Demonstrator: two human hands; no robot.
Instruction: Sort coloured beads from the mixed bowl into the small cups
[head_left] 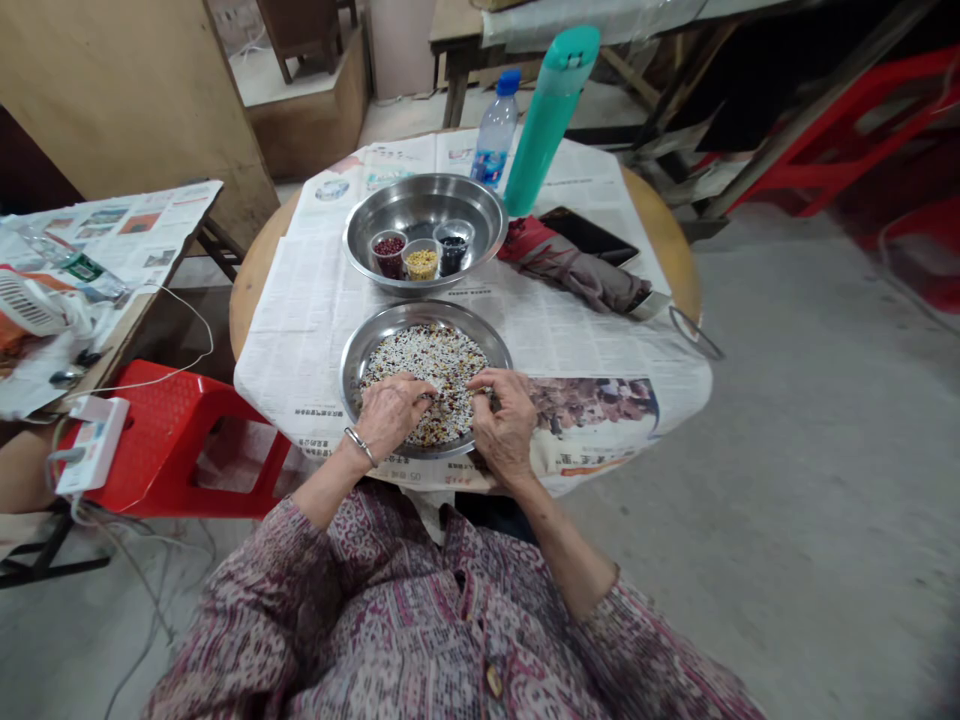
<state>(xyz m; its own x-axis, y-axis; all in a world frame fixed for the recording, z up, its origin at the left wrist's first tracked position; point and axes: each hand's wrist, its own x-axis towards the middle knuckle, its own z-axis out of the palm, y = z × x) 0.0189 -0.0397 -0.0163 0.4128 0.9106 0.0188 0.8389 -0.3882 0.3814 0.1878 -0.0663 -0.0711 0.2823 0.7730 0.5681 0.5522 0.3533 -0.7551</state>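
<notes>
A steel basin (351,360) in front of me holds a mix of white grains (420,350) with red, yellow and dark beans scattered through it. My left hand (396,412), with a silver bracelet at its wrist, lies over the basin's left side, thumb and fingertips pinched together just above the grains. Over the right side, my right hand (504,420) has its fingers curled and its thumb near the index finger. Whatever either hand pinches is too small to make out. Behind, a larger steel bowl (427,190) contains plastic cups of red beans (389,255), yellow kernels (421,264) and black beans (453,254).
Newspaper (292,330) covers the round table. Toward the back stand a water bottle (495,130) and a tall green bottle (551,125); a folded umbrella (574,265) lies at the right. On my left, a red stool (172,440) carries a power strip (94,445) with trailing cords.
</notes>
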